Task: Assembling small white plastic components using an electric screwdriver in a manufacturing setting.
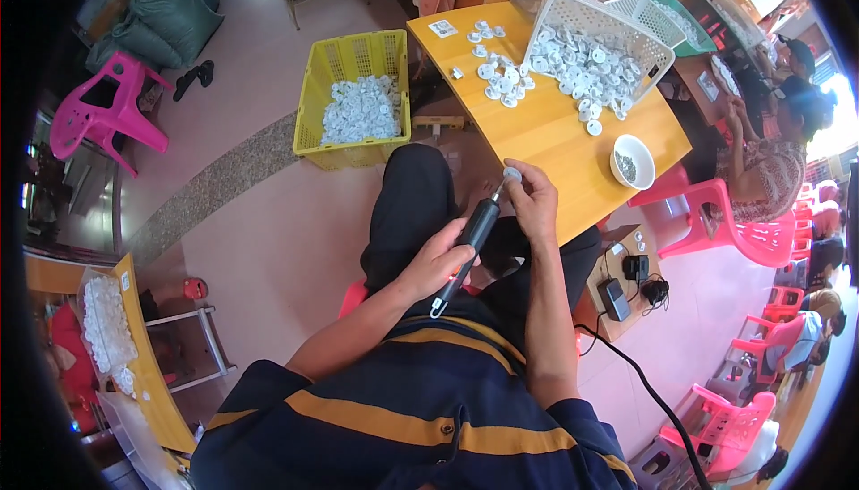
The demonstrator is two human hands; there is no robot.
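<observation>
My left hand is wrapped round a black electric screwdriver with a metal hook at its rear end. The bit points up and away from me, meeting a small round white plastic part. My right hand pinches that part between thumb and fingers, just beside the table's near edge. On the wooden table, loose white parts lie in a cluster. More of them spill from a tipped white basket. A white bowl of small metal screws stands near the right corner.
A yellow crate full of white parts stands on the floor left of the table. Black adapters and a cable are at my right. Pink chairs and seated people surround the area. Green sacks lie far left.
</observation>
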